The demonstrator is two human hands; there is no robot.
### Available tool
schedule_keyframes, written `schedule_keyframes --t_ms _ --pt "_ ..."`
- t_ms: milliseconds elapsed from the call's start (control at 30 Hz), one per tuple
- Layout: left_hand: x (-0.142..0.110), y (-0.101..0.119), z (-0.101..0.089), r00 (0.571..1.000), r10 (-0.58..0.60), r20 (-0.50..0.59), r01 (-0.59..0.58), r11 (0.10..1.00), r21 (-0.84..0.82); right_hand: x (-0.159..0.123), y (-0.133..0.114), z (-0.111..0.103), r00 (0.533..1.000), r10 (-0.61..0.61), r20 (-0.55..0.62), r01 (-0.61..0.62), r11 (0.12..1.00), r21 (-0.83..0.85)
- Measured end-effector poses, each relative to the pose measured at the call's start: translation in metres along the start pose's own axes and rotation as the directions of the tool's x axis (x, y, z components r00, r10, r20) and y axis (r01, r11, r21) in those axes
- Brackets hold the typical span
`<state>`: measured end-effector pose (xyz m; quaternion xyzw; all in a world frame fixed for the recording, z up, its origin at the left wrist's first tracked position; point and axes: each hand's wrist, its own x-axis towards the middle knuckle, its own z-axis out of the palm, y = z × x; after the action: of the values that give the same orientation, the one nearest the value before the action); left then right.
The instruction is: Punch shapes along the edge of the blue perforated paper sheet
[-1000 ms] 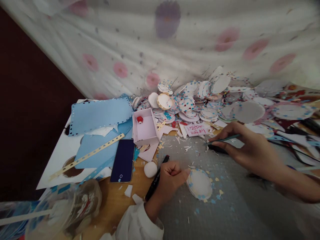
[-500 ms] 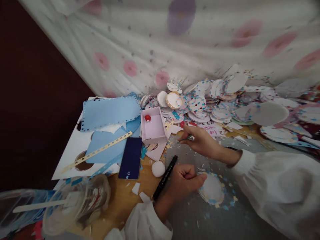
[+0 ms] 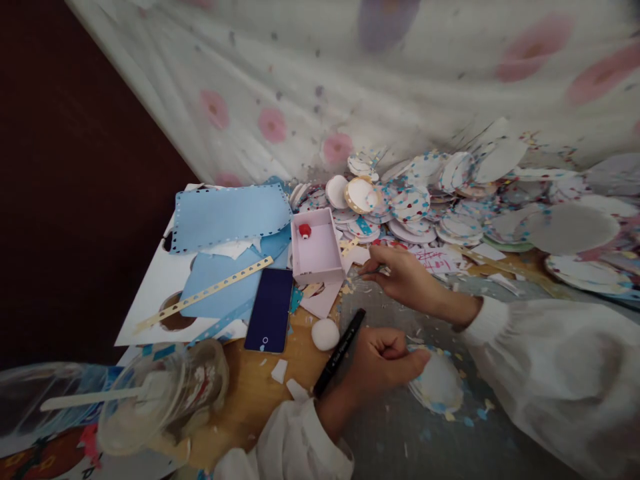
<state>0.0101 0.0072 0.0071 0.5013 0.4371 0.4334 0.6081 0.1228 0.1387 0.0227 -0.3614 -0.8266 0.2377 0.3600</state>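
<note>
My left hand [image 3: 383, 363] is curled, its thumb over the near edge of a white round paper disc [image 3: 440, 379] trimmed with blue and yellow cut-outs. The other fingertips are hidden. Farther forward, my right hand [image 3: 400, 273] pinches a thin, dark, tweezer-like tool [image 3: 375, 272], whose tip points left over small yellow paper bits [image 3: 349, 285]. Whether the tip grips a bit is too small to tell. A black marker pen [image 3: 340, 353] lies just left of my left hand. Beyond it sits a white round lump [image 3: 325, 334].
A pink box [image 3: 317, 250] holds a small red item [image 3: 305, 231]. Left of it are a phone [image 3: 269, 310], blue paper [image 3: 233, 217] and a yellow punched strip [image 3: 205, 293]. Decorated discs [image 3: 410, 203] pile up at the back. A plastic cup [image 3: 145, 400] stands front left.
The view has shifted, so most things appear slightly farther right. My right hand's tool tip stays near the paper bits beside the box. My left hand keeps its place at the disc.
</note>
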Motion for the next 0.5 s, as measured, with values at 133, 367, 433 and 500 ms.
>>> schedule_keyframes --t_ms 133,367,433,500 --pt "0.001 -0.004 -0.002 1.0 0.008 -0.015 -0.008 1.0 -0.004 -0.009 -0.019 -0.034 0.99 0.017 -0.14 -0.017 1.0 0.005" --pt "0.004 -0.008 -0.005 0.992 0.072 -0.109 -0.075 0.997 -0.027 -0.083 -0.042 -0.083 0.875 0.101 -0.474 -0.079 0.995 0.065" --pt "0.005 -0.01 -0.006 0.983 0.091 -0.163 -0.094 0.995 -0.017 -0.109 -0.043 -0.079 0.835 0.146 -0.531 -0.1 0.988 0.115" --pt "0.006 -0.012 -0.005 0.974 0.091 -0.207 -0.097 0.995 -0.019 -0.128 -0.042 -0.069 0.811 0.184 -0.556 -0.112 0.98 0.161"
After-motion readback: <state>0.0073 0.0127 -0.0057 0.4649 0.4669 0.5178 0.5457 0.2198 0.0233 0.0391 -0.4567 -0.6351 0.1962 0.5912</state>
